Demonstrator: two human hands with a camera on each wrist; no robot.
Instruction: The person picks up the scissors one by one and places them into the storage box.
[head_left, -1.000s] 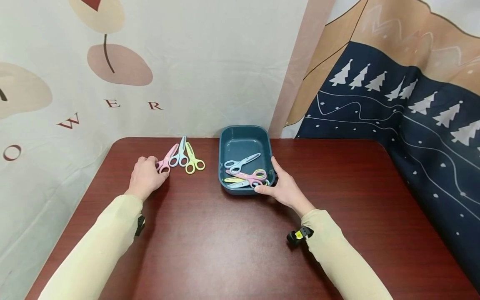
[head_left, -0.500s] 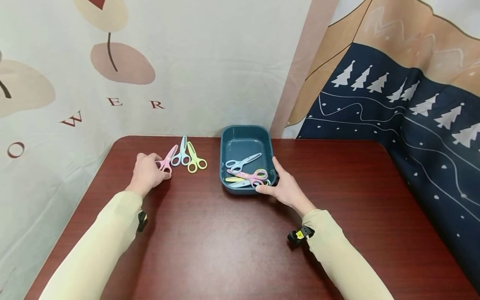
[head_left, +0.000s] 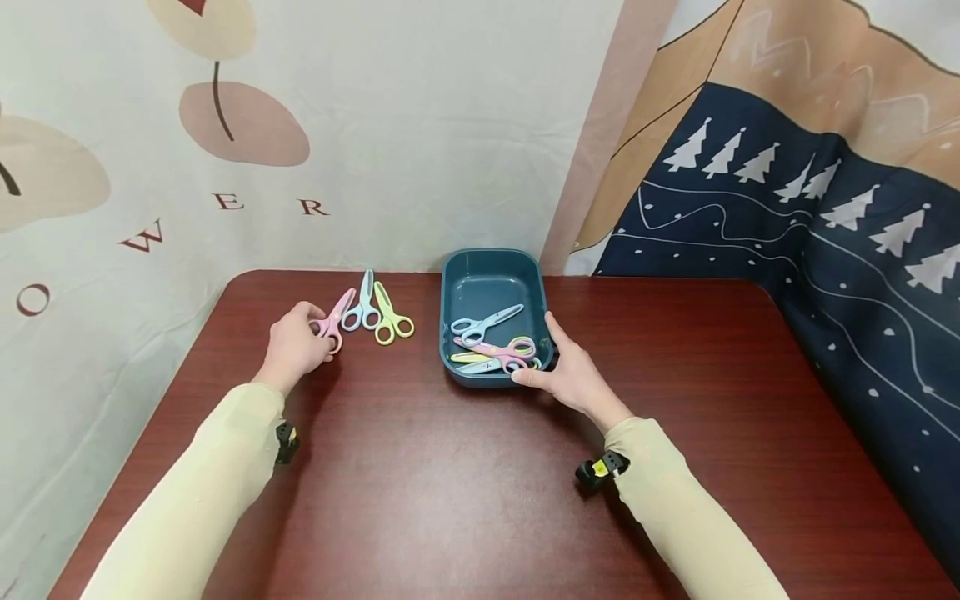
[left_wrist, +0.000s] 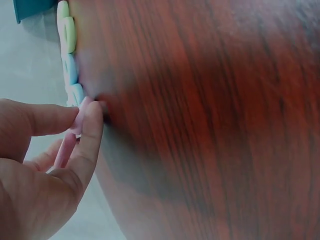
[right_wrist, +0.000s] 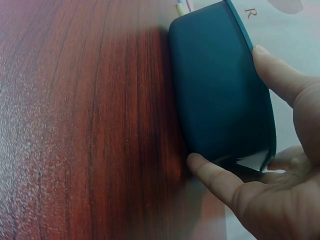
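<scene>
Head view: left hand is pinching pink scissors by the handles, over the left part of the brown table, blades pointing toward the wall cloth. Just beside them, light-blue scissors are lying, then yellow-green scissors. Right hand is gripping the teal tray at its near right corner, thumb resting on the near rim. More scissors are lying in the tray's near half: a blue pair, then a second pink pair overlapping others. Left wrist view: thumb and fingers are pressing a pink handle from both sides; cannot tell whether the blades are touching wood.
</scene>
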